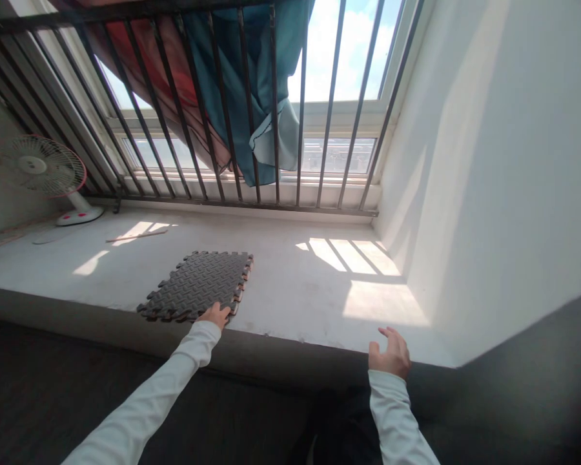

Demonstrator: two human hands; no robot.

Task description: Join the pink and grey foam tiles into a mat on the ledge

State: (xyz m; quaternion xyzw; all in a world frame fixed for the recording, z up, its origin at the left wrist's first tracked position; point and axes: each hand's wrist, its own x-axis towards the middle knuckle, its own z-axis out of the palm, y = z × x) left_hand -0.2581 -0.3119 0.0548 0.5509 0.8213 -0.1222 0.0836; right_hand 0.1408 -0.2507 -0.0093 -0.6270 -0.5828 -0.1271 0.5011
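A dark grey interlocking foam mat tile point(201, 281) with a ridged pattern and jigsaw edges lies on the white window ledge. Its right side shows more than one layer, so it looks like a small stack. My left hand point(215, 314) is on the near right corner, the fingers bent over the edge; the underside of the grip is hidden. Further right, my right hand point(390, 352) hovers by the ledge's front edge, holding nothing, its thumb apart from the curved fingers.
Dark metal bars point(227, 116) stand along the window behind the ledge point(281, 284), with a red and teal curtain point(252, 84) behind them. A white fan point(41, 166) stands at the left, near a thin stick point(136, 236). A white wall point(503, 194) bounds the right.
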